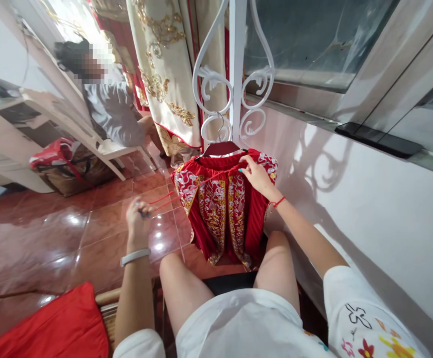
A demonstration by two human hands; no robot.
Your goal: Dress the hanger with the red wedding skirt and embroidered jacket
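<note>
A red embroidered garment (pixel 221 209) hangs from a hanger (pixel 221 147) on a white scrolled metal stand (pixel 234 74) in front of my knees. My right hand (pixel 255 175) pinches the garment's upper edge near the waistband. My left hand (pixel 137 216) is raised to the left, fingers closed on something small and dark, with a taut red thread (pixel 179 195) running from it to the garment. A pale bracelet is on my left wrist, a red cord on my right.
A white wall (pixel 369 223) and window sill (pixel 380 139) close off the right. A cream and gold garment (pixel 167 64) hangs behind the stand. Another person (pixel 108 99) sits at back left by a white table (pixel 52 114). Red cloth (pixel 59 323) lies at lower left on glossy red tiles.
</note>
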